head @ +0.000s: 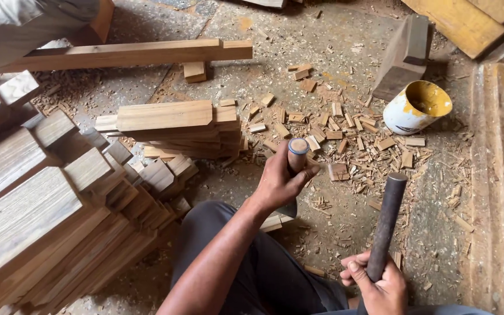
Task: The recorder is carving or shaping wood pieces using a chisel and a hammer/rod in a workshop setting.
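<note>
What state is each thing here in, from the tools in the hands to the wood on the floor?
Left hand: closed around the chisel.
Chisel: upright, wooden handle end up, blade hidden.
Right hand: gripping the metal rod.
Metal rod: raised, tilted, free of the chisel.
Tin can: tipped on its side, open, yellow inside.
Cut boards: stacked flat.
Wood chips: scattered on the floor.

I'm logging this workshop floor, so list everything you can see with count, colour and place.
Chisel: one, wooden handle with blue ring, in left hand.
Metal rod: one, dark, in right hand.
Paint tin: one, white, yellow inside, upper right.
Stacked planks: one pile, tan, centre left.
Timber lengths: many, pale brown, left.
Long beam: one, tan, top left.
Wood chips: many, light brown, on the floor.
Left hand: grips chisel.
Right hand: grips rod.
</note>
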